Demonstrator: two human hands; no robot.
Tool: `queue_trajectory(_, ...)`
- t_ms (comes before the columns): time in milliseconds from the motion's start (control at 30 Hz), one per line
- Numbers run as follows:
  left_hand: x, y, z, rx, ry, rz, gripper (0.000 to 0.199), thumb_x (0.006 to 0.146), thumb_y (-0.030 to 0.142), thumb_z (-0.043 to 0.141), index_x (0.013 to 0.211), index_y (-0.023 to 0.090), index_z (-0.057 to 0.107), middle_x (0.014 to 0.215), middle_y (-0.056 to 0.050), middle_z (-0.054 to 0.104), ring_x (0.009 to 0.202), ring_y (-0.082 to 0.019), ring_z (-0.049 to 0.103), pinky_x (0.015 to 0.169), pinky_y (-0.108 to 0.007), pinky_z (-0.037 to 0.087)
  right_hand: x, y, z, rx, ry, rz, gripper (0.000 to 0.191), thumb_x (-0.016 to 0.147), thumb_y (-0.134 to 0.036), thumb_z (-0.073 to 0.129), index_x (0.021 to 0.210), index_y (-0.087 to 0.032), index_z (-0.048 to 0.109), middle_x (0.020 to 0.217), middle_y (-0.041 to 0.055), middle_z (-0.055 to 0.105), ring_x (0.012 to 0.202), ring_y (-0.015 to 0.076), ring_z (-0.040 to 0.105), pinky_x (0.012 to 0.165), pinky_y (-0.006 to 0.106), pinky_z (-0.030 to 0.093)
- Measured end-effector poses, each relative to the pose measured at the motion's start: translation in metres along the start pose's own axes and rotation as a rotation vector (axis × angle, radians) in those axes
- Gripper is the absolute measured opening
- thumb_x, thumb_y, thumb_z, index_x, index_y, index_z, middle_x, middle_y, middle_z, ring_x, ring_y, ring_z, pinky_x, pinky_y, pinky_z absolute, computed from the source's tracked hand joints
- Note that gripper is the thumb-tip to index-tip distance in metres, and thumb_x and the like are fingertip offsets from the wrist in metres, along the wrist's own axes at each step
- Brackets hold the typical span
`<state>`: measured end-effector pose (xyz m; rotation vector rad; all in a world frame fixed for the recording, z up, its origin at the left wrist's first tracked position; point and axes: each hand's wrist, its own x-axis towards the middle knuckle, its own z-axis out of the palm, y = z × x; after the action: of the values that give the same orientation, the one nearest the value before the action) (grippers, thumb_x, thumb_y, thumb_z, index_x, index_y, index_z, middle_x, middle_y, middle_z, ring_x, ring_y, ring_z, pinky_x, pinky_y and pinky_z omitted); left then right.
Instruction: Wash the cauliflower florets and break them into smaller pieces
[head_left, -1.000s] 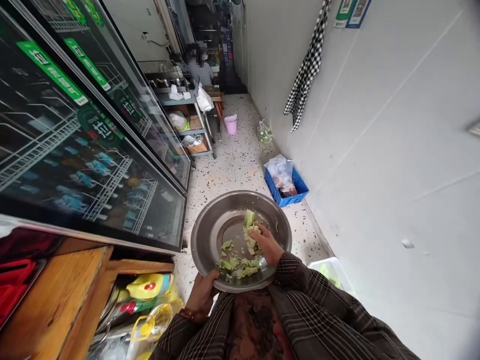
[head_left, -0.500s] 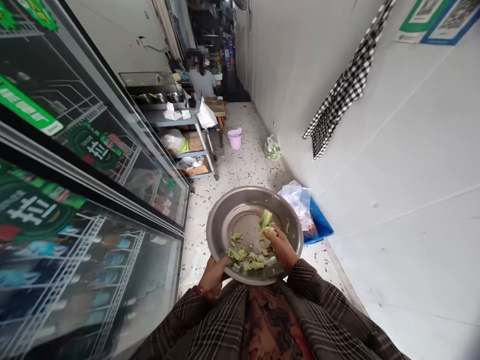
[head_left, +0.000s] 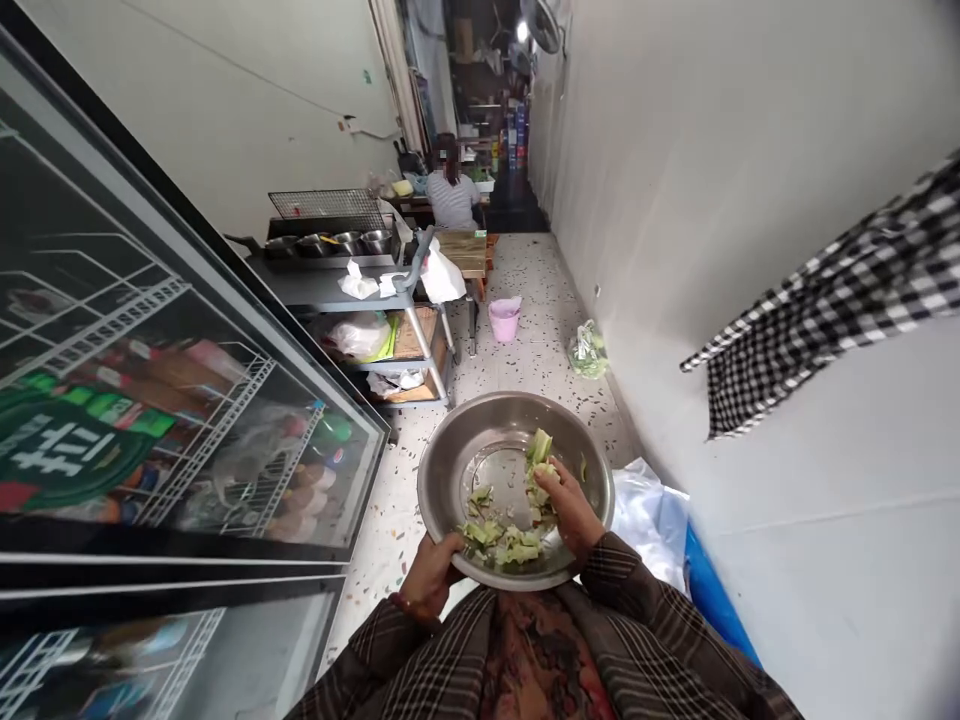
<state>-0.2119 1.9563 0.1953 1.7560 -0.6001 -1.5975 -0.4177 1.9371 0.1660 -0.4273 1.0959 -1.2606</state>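
A wide steel basin (head_left: 441,470) is held at my waist, with green vegetable scraps (head_left: 510,545) lying on its near side. My left hand (head_left: 433,572) grips the near left rim, its thumb over the edge and the fingers hidden underneath. Inside the basin on the right, my right hand (head_left: 571,510) is closed around cabbage pieces (head_left: 538,450) that stick out past the thumb. Its wrist crosses the right part of the rim.
A glass-door fridge (head_left: 360,480) lines the left. Beyond it stand a grey cart (head_left: 322,285), a pink bin (head_left: 505,318) and a seated person (head_left: 452,195). By the right wall are a bag of greens (head_left: 587,352), a blue crate (head_left: 716,590) and a checked cloth (head_left: 810,330).
I have moved forward along the passage, so the cart, bin and bag of greens look nearer. The crate has slid toward the lower right. Both hands keep their hold.
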Motion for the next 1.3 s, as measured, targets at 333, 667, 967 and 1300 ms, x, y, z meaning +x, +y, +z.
queue_trajectory(333,0.13,0.131,0.081,-0.095,0.122,0.019,0.033,0.053,0.01,0.062,0.085,0.015,0.058,0.058,0.002,0.063,0.052,-0.014,0.057,0.054,-0.028,0.051,0.2,-0.112,0.026,0.012,-0.081,0.055,0.067,0.065,-0.051,0.077,0.124,-0.025,0.057,0.082,-0.001,0.065,0.059,0.0132,0.058,0.042,0.023,0.047)
queue_trajectory(667,0.329,0.279,0.145,-0.095,0.108,-0.067,0.027,0.057,0.007,0.058,0.081,0.018,0.056,0.058,0.003,0.061,0.049,-0.013,0.056,0.055,-0.026,0.05,0.429,-0.21,0.078,0.04,0.037,0.063,0.058,0.063,-0.048,0.078,0.114,-0.026,0.059,0.078,-0.0037,0.063,0.059,0.0117,0.057,0.044,0.022,0.049)
queue_trajectory(967,0.417,0.383,0.169,-0.146,0.191,-0.041,0.034,0.058,0.009,0.066,0.09,0.016,0.06,0.066,0.002,0.066,0.06,-0.015,0.064,0.063,-0.027,0.054,0.61,-0.326,0.103,0.141,-0.016,-0.132,0.047,0.066,-0.042,0.079,0.104,-0.025,0.058,0.077,-0.0053,0.062,0.06,0.0098,0.058,0.052,0.021,0.049)
queue_trajectory(1300,0.48,0.414,0.253,-0.341,0.579,-0.134,0.021,0.062,0.009,0.067,0.08,0.018,0.064,0.067,-0.002,0.07,0.067,-0.02,0.068,0.06,-0.027,0.055,0.9,-0.392,0.109,-0.092,-0.069,-0.136,0.046,0.071,-0.043,0.069,0.112,-0.029,0.054,0.092,-0.0033,0.062,0.069,0.0083,0.059,0.057,0.019,0.049)
